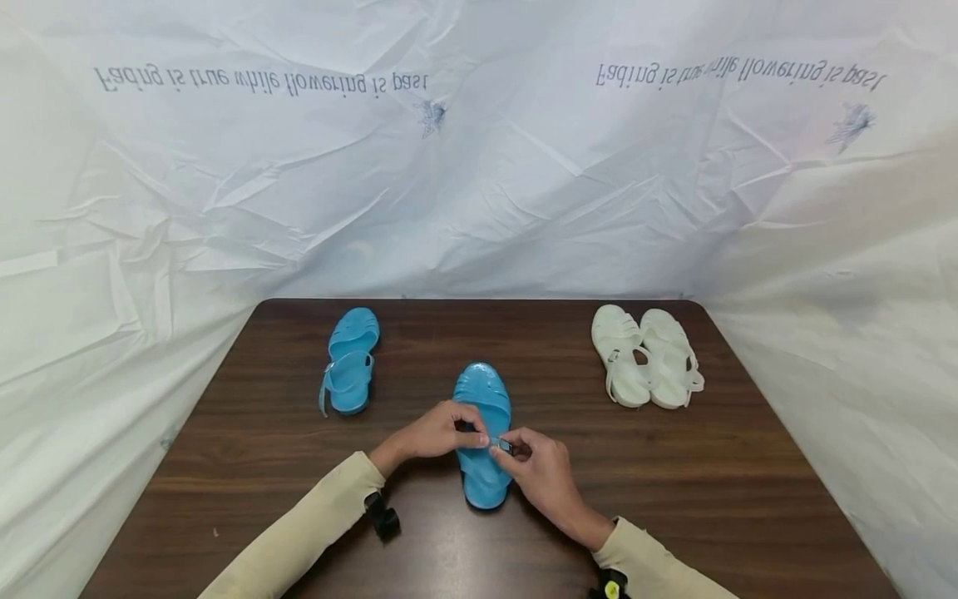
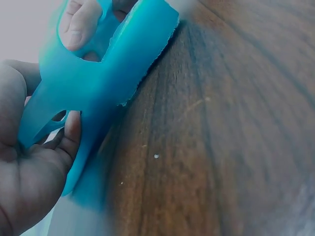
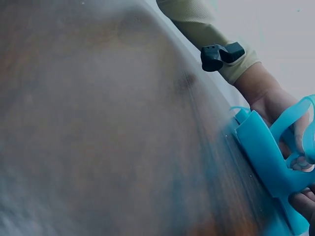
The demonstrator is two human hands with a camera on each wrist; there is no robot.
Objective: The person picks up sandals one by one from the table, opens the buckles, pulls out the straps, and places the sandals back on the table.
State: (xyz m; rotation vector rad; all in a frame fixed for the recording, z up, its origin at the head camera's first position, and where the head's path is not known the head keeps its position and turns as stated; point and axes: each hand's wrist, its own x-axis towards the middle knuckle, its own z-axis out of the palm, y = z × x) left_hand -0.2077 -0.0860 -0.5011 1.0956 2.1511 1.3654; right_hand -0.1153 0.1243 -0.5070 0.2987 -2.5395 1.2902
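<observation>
A blue jelly sandal point(image 1: 481, 384) lies on the table, toe pointing away, between both hands. From its left side my left hand point(image 1: 440, 431) reaches over and pinches the ankle strap with thumb and forefinger. My right hand point(image 1: 545, 476) pinches the strap's buckle point(image 1: 505, 445) at the right side. In the left wrist view the fingers of the left hand point(image 2: 32, 177) go around the side of the sandal point(image 2: 93, 83). The right wrist view has the sandal's heel point(image 3: 261, 142) and a looped strap point(image 3: 290, 115); the right hand is mostly cut off there.
Another blue sandal point(image 1: 350, 387) stands at the back left, its strap hanging loose. A pair of white sandals point(image 1: 629, 387) sits side by side at the back right. The dark wooden table point(image 1: 419, 333) ends at a white plastic sheet point(image 1: 479, 208) with printed words.
</observation>
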